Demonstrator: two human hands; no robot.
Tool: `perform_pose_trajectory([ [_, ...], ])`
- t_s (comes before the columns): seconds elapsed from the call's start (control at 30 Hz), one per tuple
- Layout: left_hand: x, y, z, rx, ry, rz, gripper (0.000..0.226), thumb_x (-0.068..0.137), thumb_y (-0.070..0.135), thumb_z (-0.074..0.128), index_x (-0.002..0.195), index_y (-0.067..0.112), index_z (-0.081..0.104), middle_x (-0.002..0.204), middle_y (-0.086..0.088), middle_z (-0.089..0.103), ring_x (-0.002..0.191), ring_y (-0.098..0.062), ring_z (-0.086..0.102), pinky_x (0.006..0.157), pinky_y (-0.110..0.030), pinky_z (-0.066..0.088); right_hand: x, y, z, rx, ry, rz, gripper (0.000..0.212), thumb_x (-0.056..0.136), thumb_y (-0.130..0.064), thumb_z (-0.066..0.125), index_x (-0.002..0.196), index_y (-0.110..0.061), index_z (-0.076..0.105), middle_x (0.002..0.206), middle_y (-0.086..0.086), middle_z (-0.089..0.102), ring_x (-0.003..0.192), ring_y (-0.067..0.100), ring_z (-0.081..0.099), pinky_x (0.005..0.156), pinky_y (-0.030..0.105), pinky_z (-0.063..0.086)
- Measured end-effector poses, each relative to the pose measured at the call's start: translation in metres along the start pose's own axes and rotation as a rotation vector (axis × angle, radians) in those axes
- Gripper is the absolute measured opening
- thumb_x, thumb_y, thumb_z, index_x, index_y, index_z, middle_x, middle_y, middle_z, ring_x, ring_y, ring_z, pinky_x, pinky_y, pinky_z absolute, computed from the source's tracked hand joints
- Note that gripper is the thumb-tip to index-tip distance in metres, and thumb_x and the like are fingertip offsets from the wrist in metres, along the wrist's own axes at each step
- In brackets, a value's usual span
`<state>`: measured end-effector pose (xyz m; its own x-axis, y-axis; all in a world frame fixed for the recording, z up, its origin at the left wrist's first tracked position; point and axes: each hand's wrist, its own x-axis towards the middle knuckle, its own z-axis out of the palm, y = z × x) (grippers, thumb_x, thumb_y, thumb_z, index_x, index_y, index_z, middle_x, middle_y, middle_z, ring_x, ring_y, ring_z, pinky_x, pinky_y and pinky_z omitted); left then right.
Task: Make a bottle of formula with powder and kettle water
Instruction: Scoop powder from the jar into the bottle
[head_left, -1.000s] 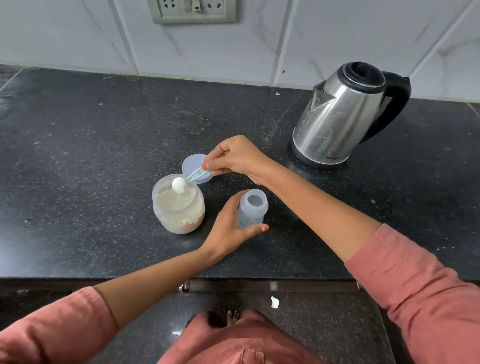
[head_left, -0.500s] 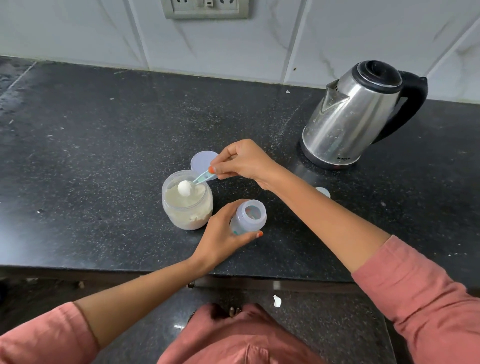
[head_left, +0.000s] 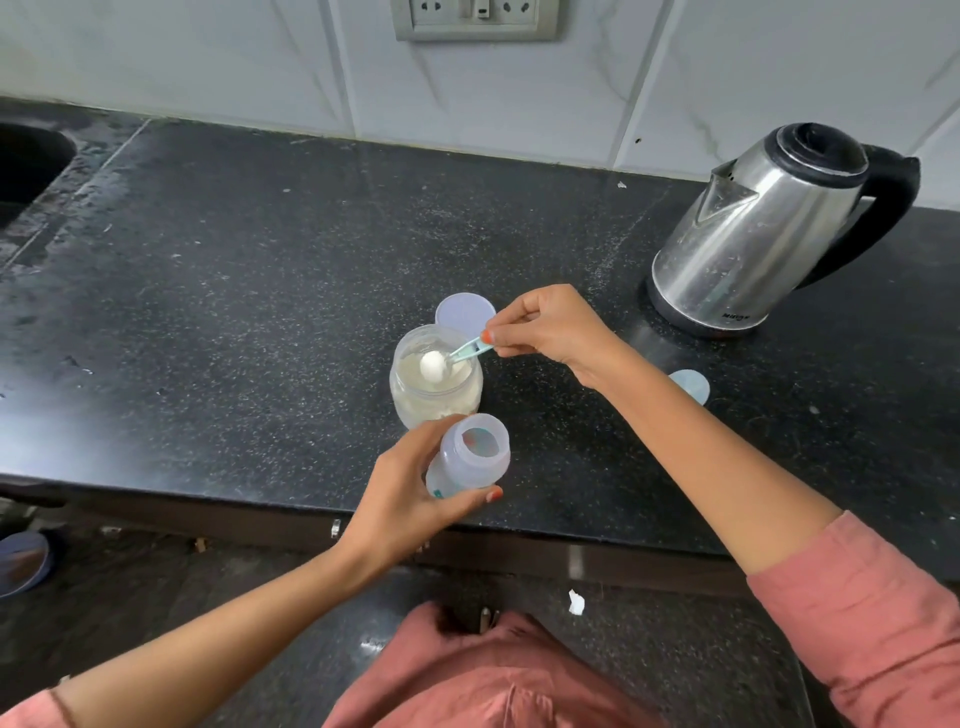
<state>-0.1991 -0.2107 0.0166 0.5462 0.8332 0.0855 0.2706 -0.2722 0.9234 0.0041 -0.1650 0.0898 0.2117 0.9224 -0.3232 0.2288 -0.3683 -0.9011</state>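
**Heaped scoop over the jar, bottle held open**

Head view: the right hand pinches the handle of a scoop between thumb and fingertips, the other fingers curled in. The scoop's bowl carries a rounded heap of white powder and sits over the mouth of the jar, which stands open on the counter with pale powder inside. The left hand wraps around the bottle, thumb on the near side and fingers behind it. The bottle is uncapped, tilted, its mouth toward the camera, at 6 o'clock of the jar and just beside it. A round lid lies flat at 12 o'clock of the jar, partly behind it. A smaller cap lies at 3 o'clock, past the right forearm. The kettle stands at 2 o'clock, well apart, lid shut.
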Motion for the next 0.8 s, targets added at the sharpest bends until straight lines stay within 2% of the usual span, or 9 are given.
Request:
perform_pose_trajectory([
  [0.17, -0.009, 0.006, -0.031, -0.007, 0.067, 0.017, 0.057, 0.056, 0.049, 0.080, 0.105, 0.046, 0.053, 0.103, 0.019, 0.064, 0.097, 0.007, 0.058, 0.083, -0.009, 0.043, -0.005, 0.002, 0.005, 0.071, 0.050, 0.019, 0.012, 0.072, -0.001, 0.073, 0.070, -0.011, 0.067, 0.074, 0.006, 0.070, 0.060, 0.007, 0.067, 0.062, 0.017, 0.056],
  [0.3, -0.005, 0.010, -0.053, -0.012, 0.086, 0.014, 0.058, 0.054, 0.050, 0.074, 0.107, 0.044, 0.052, 0.108, 0.013, 0.064, 0.099, 0.000, 0.059, 0.085, -0.013, 0.045, -0.009, 0.003, 0.009, 0.130, 0.072, 0.033, 0.009, 0.072, -0.002, 0.073, 0.071, -0.009, 0.068, 0.071, 0.005, 0.069, 0.055, 0.004, 0.064, 0.057, 0.013, 0.052],
  [0.37, -0.001, 0.010, -0.061, 0.013, 0.108, 0.024, 0.057, 0.054, 0.048, 0.075, 0.106, 0.046, 0.051, 0.108, 0.014, 0.063, 0.099, -0.001, 0.059, 0.086, -0.015, 0.045, -0.010, 0.004, 0.011, 0.145, 0.092, 0.040, 0.007, 0.073, -0.002, 0.073, 0.073, -0.008, 0.069, 0.072, 0.005, 0.069, 0.055, 0.004, 0.064, 0.056, 0.012, 0.050],
  [0.47, 0.009, 0.009, -0.072, 0.052, 0.145, 0.038, 0.058, 0.057, 0.034, 0.082, 0.105, 0.047, 0.051, 0.108, 0.018, 0.060, 0.101, -0.001, 0.058, 0.086, -0.018, 0.045, -0.013, 0.005, 0.013, 0.167, 0.125, 0.054, 0.007, 0.073, -0.003, 0.073, 0.073, -0.008, 0.069, 0.077, 0.006, 0.070, 0.060, 0.006, 0.065, 0.059, 0.014, 0.052],
  [0.57, 0.021, 0.005, -0.081, 0.118, 0.167, 0.056, 0.059, 0.062, 0.025, 0.085, 0.107, 0.047, 0.052, 0.106, 0.024, 0.057, 0.098, 0.011, 0.052, 0.082, -0.006, 0.039, -0.017, 0.006, 0.014, 0.196, 0.154, 0.065, 0.007, 0.074, -0.003, 0.073, 0.073, -0.009, 0.069, 0.075, 0.005, 0.070, 0.062, 0.007, 0.066, 0.060, 0.014, 0.053],
  [0.63, 0.029, 0.003, -0.084, 0.150, 0.170, 0.055, 0.058, 0.063, 0.024, 0.083, 0.109, 0.045, 0.053, 0.104, 0.026, 0.056, 0.095, 0.014, 0.050, 0.080, -0.005, 0.037, -0.019, 0.005, 0.014, 0.217, 0.175, 0.069, 0.008, 0.074, -0.003, 0.072, 0.073, -0.010, 0.069, 0.075, 0.004, 0.070, 0.064, 0.007, 0.066, 0.061, 0.015, 0.053],
  [0.73, 0.038, 0.000, -0.086, 0.130, 0.160, 0.002, 0.061, 0.063, 0.027, 0.084, 0.113, 0.044, 0.053, 0.105, 0.028, 0.057, 0.100, 0.007, 0.053, 0.086, -0.014, 0.040, -0.023, 0.002, 0.014, 0.254, 0.205, 0.068, 0.008, 0.074, -0.002, 0.072, 0.073, -0.009, 0.068, 0.079, 0.004, 0.070, 0.067, 0.009, 0.066, 0.063, 0.016, 0.054],
  [0.8, 0.044, -0.002, -0.086, 0.104, 0.169, -0.030, 0.065, 0.061, 0.028, 0.084, 0.116, 0.038, 0.051, 0.102, 0.030, 0.057, 0.099, 0.010, 0.053, 0.083, -0.009, 0.038, -0.026, 0.000, 0.014, 0.273, 0.226, 0.060, 0.006, 0.074, -0.003, 0.072, 0.076, -0.008, 0.068, 0.080, 0.004, 0.070, 0.066, 0.008, 0.066, 0.063, 0.016, 0.055],
])
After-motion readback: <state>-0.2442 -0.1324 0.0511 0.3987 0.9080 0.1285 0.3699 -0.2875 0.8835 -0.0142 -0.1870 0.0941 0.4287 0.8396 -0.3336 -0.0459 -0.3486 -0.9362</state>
